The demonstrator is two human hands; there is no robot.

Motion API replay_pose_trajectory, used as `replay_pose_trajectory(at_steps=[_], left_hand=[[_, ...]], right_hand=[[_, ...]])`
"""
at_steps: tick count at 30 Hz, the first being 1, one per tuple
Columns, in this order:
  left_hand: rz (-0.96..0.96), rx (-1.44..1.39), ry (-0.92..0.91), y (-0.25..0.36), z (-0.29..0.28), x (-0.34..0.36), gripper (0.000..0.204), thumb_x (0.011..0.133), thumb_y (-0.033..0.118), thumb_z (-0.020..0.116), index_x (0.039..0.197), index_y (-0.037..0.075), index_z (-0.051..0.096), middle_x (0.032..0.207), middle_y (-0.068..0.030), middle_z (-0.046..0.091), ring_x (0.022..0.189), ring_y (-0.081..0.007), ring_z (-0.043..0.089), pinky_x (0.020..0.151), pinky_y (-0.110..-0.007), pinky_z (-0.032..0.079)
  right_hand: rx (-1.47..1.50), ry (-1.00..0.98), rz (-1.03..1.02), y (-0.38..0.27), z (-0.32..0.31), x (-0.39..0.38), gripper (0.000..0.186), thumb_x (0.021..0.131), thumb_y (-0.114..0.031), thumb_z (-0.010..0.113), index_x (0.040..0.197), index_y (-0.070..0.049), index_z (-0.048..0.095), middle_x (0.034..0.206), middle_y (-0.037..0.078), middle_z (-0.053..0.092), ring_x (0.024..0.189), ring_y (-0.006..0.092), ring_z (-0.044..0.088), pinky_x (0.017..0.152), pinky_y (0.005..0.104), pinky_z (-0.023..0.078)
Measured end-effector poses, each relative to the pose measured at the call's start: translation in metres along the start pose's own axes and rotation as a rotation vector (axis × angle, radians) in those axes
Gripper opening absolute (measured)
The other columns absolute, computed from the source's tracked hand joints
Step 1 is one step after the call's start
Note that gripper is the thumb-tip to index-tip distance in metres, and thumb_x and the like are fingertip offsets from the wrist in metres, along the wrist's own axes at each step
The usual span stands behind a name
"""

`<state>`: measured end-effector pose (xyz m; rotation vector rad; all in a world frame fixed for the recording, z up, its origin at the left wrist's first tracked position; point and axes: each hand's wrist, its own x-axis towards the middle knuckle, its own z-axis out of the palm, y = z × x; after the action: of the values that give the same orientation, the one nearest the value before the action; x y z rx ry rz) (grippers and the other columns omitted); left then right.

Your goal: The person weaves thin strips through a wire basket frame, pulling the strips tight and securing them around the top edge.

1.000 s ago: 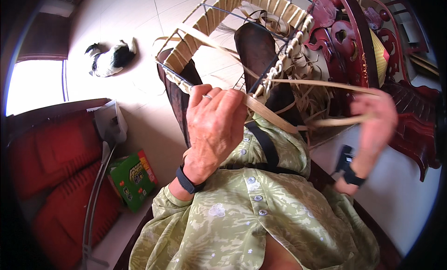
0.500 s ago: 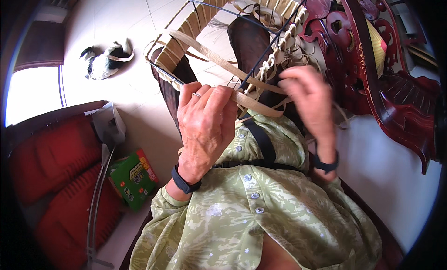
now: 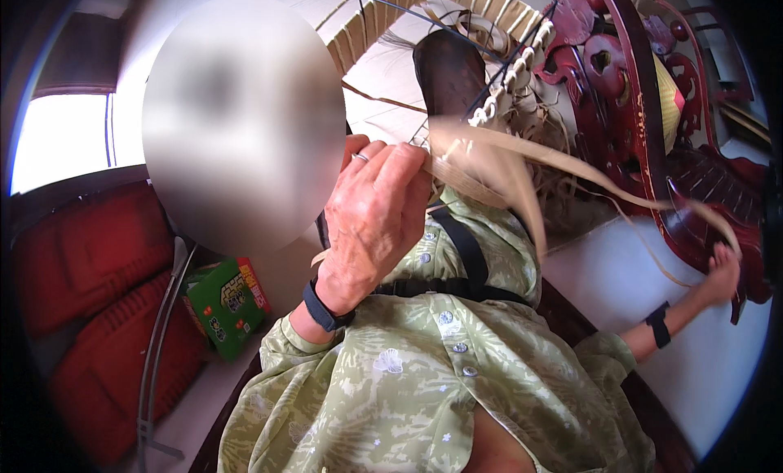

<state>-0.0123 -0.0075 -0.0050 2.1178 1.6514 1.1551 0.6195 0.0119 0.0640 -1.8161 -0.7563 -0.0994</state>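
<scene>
My left hand [image 3: 371,216], a ring on one finger, is closed at the near corner of a dark wire basket frame [image 3: 408,10], pinching a flat tan strip [image 3: 461,183] there. From that corner the strip runs right in a long arc, partly smeared by motion. Far out at the right, my right hand [image 3: 722,276] is closed on the strip near its outer part. Tan weaving wraps the frame's far side, and knotted pale loops [image 3: 510,86] line its right side. A blurred oval hides the frame's left part.
A carved dark-red wooden chair [image 3: 628,90] stands at the right, with loose strips [image 3: 542,159] hanging beside the frame. Red cushions [image 3: 94,236] and a green box [image 3: 227,302] lie at the left, next to a thin metal stand [image 3: 159,351].
My right hand has swung from beside the frame far out to the right, drawing the strip out with it. My left hand keeps its grip at the corner.
</scene>
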Motion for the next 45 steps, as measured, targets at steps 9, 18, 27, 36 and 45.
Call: replay_pose_trajectory(at_steps=[9, 18, 27, 36, 45], left_hand=[[0.021, -0.003, 0.003, -0.001, 0.004, -0.003, 0.014, 0.081, -0.002, 0.068, 0.090, 0.005, 0.062, 0.071, -0.0063, 0.060, 0.066, -0.0248, 0.058, 0.081, -0.039, 0.044], [-0.170, -0.166, -0.211, -0.002, -0.017, 0.002, 0.007, 0.086, 0.010, 0.063, 0.085, 0.006, 0.068, 0.074, -0.0032, 0.072, 0.071, -0.0250, 0.062, 0.080, -0.036, 0.046], [-0.412, -0.411, -0.576, -0.002, -0.040, 0.020, 0.023, 0.099, 0.014, 0.057, 0.103, -0.003, 0.072, 0.085, -0.0065, 0.072, 0.079, -0.0161, 0.057, 0.070, -0.030, 0.048], [-0.148, -0.212, -0.258, 0.005, -0.010, -0.013, 0.040, 0.082, 0.008, 0.078, 0.111, 0.003, 0.050, 0.077, -0.0087, 0.072, 0.087, -0.0291, 0.067, 0.092, -0.040, 0.045], [-0.077, 0.002, -0.242, 0.015, -0.001, -0.024, 0.031, 0.081, 0.011, 0.078, 0.102, 0.006, 0.056, 0.086, -0.0037, 0.068, 0.090, -0.0239, 0.067, 0.095, -0.042, 0.045]], right_hand=[[0.172, -1.003, -0.389, -0.153, 0.166, -0.297, 0.030, 0.089, -0.018, 0.076, 0.115, -0.005, 0.069, 0.110, 0.007, 0.071, 0.091, 0.0186, 0.066, 0.086, 0.0331, 0.052], [-0.186, -1.194, -0.409, -0.135, 0.165, -0.305, 0.013, 0.096, -0.013, 0.067, 0.087, -0.003, 0.067, 0.072, 0.009, 0.065, 0.065, 0.0183, 0.058, 0.061, 0.0339, 0.046], [0.628, -1.382, -0.795, -0.212, 0.189, -0.352, 0.032, 0.076, 0.009, 0.075, 0.104, -0.006, 0.074, 0.096, 0.007, 0.070, 0.082, 0.0167, 0.067, 0.075, 0.0270, 0.055], [0.551, -1.359, -1.068, -0.220, 0.234, -0.352, 0.006, 0.089, -0.012, 0.066, 0.087, -0.009, 0.072, 0.077, 0.009, 0.070, 0.073, 0.0296, 0.068, 0.068, 0.0407, 0.053], [0.224, -1.885, -1.084, -0.226, 0.263, -0.364, 0.018, 0.076, -0.010, 0.058, 0.083, -0.006, 0.074, 0.074, 0.020, 0.069, 0.071, 0.0361, 0.069, 0.066, 0.0440, 0.054]])
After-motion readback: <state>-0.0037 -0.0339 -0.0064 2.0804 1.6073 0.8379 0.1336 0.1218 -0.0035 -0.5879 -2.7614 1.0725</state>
